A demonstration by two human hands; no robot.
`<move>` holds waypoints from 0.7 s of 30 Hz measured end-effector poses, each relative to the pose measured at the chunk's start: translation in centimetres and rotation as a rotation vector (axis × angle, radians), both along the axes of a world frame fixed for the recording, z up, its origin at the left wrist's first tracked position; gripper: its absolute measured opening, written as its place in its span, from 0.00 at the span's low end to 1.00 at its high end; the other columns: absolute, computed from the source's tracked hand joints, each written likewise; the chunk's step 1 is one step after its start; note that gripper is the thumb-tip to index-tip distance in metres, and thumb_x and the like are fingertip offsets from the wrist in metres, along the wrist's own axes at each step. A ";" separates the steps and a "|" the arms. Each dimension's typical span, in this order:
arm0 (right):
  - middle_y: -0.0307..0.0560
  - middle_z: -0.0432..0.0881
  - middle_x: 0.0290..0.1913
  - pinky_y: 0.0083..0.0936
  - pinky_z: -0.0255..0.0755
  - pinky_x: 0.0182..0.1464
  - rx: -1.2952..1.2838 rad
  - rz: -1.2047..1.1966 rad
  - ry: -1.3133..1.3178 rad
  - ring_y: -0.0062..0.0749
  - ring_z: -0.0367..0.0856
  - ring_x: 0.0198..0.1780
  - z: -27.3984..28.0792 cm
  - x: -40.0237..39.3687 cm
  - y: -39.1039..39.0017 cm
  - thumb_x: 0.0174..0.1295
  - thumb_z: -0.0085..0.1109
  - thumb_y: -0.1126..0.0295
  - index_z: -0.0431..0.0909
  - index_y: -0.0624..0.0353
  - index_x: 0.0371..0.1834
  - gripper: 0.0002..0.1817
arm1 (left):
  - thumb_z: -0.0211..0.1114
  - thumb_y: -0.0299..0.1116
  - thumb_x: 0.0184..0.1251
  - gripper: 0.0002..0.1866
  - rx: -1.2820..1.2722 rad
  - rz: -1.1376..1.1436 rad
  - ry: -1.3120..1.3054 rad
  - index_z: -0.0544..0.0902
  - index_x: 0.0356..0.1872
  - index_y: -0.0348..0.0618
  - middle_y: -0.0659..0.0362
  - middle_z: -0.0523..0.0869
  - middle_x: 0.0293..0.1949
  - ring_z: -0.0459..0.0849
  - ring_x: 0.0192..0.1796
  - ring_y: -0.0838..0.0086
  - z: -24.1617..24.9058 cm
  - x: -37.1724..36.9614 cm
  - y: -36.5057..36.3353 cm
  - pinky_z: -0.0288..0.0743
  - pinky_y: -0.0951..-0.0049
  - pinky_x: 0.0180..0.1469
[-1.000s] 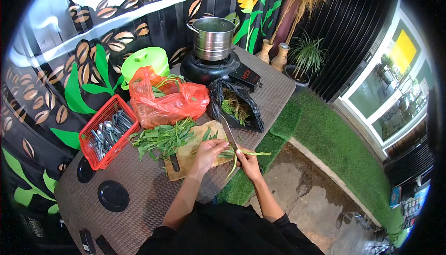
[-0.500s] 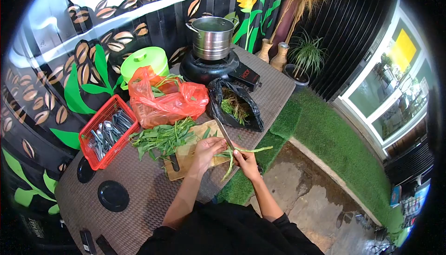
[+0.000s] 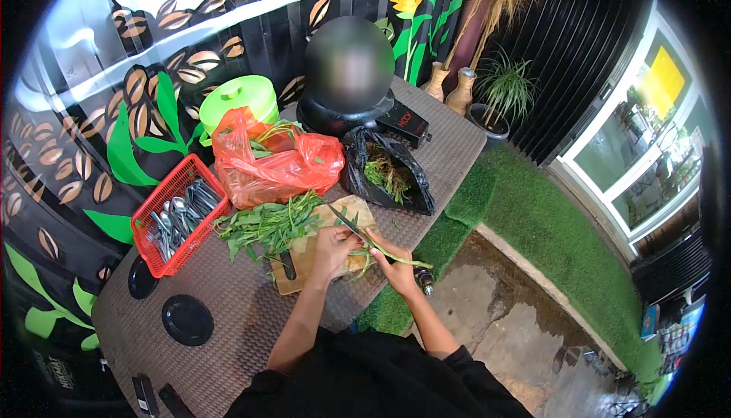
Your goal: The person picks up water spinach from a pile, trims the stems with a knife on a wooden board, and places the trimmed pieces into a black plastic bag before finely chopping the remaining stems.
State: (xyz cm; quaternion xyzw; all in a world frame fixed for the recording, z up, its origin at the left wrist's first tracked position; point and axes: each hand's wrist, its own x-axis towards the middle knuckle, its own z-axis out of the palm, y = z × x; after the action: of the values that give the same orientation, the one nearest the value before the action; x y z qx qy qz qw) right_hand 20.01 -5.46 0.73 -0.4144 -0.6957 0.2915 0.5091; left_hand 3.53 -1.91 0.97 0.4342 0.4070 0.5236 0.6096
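Head view: you hold a knife (image 3: 348, 222) in your right hand (image 3: 399, 273), fingers closed narrowly about its handle, blade slanting up and across the cutting board (image 3: 301, 253). A long green stem (image 3: 413, 263) runs beside the same hand, its free end projecting past the board. Your left hand (image 3: 330, 252) is drawn in close to the blade, fingers bent and near together; whether they grip a piece of stem cannot be told. Leafy greens (image 3: 266, 228) lie partly on the board, beside the red plastic bag (image 3: 266, 174); the open black bag (image 3: 421, 199) stands behind. The step in hand appears to be cutting the stem between the hands, above the board. The next move would call for a steady stem, a controlled blade, and your left fingertips and right thumb clear of its edge.
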 end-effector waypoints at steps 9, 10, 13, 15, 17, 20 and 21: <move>0.49 0.81 0.50 0.27 0.75 0.47 -0.029 -0.056 -0.088 0.37 0.83 0.48 0.4 -0.5 0.2 0.59 0.62 0.66 0.76 0.50 0.58 0.22 | 0.62 0.22 0.61 0.05 0.024 0.000 0.086 0.83 0.35 0.30 0.54 0.86 0.30 0.85 0.32 0.74 0.2 -0.9 0.3 0.79 0.78 0.37; 0.49 0.81 0.50 0.27 0.75 0.47 -0.098 -0.049 -0.099 0.38 0.83 0.48 0.6 -0.4 0.2 0.59 0.62 0.66 0.76 0.50 0.58 0.22 | 0.62 0.22 0.61 0.06 0.010 -0.005 0.081 0.83 0.35 0.29 0.54 0.86 0.30 0.84 0.31 0.74 0.4 -0.8 0.2 0.78 0.79 0.36; 0.50 0.81 0.50 0.27 0.75 0.47 -0.113 -0.037 -0.104 0.38 0.83 0.48 0.3 -0.3 0.5 0.59 0.62 0.66 0.76 0.50 0.58 0.22 | 0.63 0.23 0.60 0.06 0.041 -0.026 0.124 0.84 0.35 0.29 0.55 0.86 0.31 0.84 0.31 0.75 0.5 -0.8 0.3 0.77 0.79 0.34; 0.50 0.81 0.49 0.27 0.75 0.47 -0.058 -0.032 -0.098 0.38 0.83 0.48 0.2 -0.2 0.5 0.59 0.62 0.66 0.75 0.50 0.59 0.22 | 0.63 0.23 0.60 0.06 0.086 -0.042 0.172 0.84 0.34 0.30 0.55 0.86 0.31 0.84 0.31 0.76 0.6 -1.0 0.4 0.76 0.79 0.34; 0.53 0.81 0.51 0.24 0.72 0.49 -0.097 -0.028 -0.109 0.28 0.82 0.50 0.4 -0.3 0.4 0.59 0.61 0.70 0.74 0.53 0.59 0.23 | 0.64 0.24 0.59 0.06 0.233 -0.060 0.347 0.85 0.33 0.32 0.57 0.87 0.32 0.84 0.31 0.78 0.9 -1.2 0.3 0.76 0.77 0.34; 0.53 0.81 0.49 0.26 0.75 0.46 -0.100 -0.062 -0.100 0.34 0.84 0.47 0.5 -0.5 0.3 0.59 0.62 0.67 0.76 0.50 0.58 0.22 | 0.64 0.25 0.58 0.05 0.326 -0.026 0.444 0.86 0.34 0.37 0.55 0.87 0.31 0.84 0.30 0.76 0.6 -1.1 0.2 0.75 0.74 0.35; 0.53 0.81 0.49 0.26 0.75 0.46 -0.099 -0.063 -0.098 0.34 0.84 0.47 0.5 -0.5 0.2 0.59 0.62 0.67 0.76 0.50 0.58 0.22 | 0.64 0.25 0.58 0.05 0.328 -0.028 0.446 0.86 0.34 0.37 0.55 0.87 0.31 0.84 0.30 0.76 0.8 -1.1 0.1 0.75 0.74 0.35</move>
State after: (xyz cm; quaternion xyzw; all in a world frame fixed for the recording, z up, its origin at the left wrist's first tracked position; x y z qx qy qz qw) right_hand 19.47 -5.29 1.26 -0.4746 -0.6911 0.2887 0.4624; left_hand 2.41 -1.79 1.75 0.6370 0.4350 0.4657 0.4337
